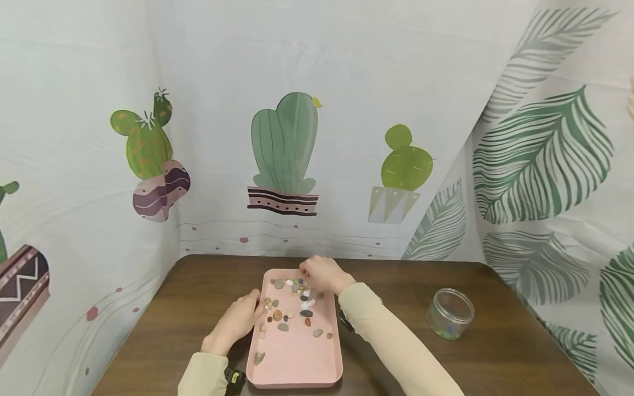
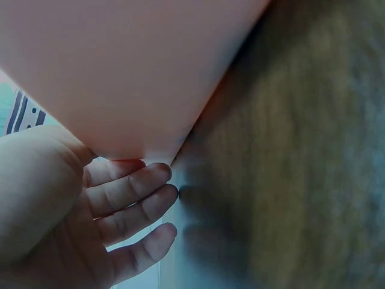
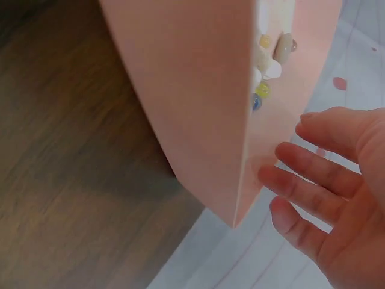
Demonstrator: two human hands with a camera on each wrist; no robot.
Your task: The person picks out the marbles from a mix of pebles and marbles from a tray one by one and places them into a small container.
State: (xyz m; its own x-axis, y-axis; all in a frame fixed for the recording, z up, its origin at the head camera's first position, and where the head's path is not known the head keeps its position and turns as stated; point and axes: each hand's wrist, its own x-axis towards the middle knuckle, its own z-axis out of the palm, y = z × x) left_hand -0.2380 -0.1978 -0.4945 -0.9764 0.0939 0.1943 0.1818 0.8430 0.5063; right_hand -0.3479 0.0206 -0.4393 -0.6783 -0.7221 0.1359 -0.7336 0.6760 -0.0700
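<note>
A pink rectangular tray (image 1: pixel 292 363) lies lengthwise on the table, with several small stones and coloured beads spread mostly over its far half. My left hand (image 1: pixel 238 319) holds the tray's left wall; in the left wrist view, that hand (image 2: pixel 78 211) has its thumb partly hidden behind the rim and its fingers by the outer side. Over the far right corner is my right hand (image 1: pixel 324 274). Seen from the right wrist, this hand (image 3: pixel 331 186) has loosely bent, spread fingers beside the tray's end wall, with nothing between them.
A clear round jar (image 1: pixel 451 313) with some green and blue bits at its bottom stands to the right on the dark wooden table (image 1: pixel 396 275). Behind the table hangs a white cloth (image 1: pixel 213 165) printed with cacti and leaves.
</note>
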